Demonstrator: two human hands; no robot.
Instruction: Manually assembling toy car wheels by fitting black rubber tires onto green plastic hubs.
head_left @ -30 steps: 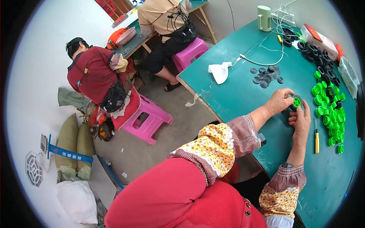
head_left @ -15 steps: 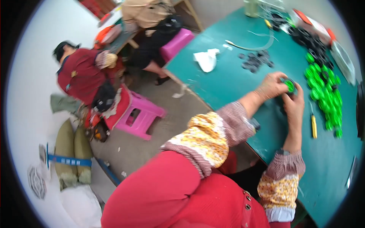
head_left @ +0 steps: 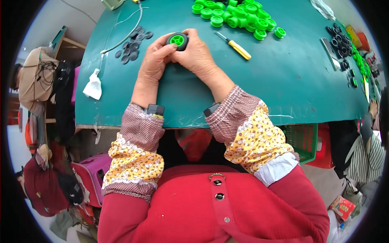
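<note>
View swung from floor to table (head_left: 283, 81); wheel (head_left: 178, 40) now centred.

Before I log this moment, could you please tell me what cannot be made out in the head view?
- Small wheel: its near side is hidden by the left hand and right hand.
- Dark discs: too small to tell their kind.
- Pile of green hubs: cut off by the top edge.
- Black tyres: bent and small near the rim.
</note>
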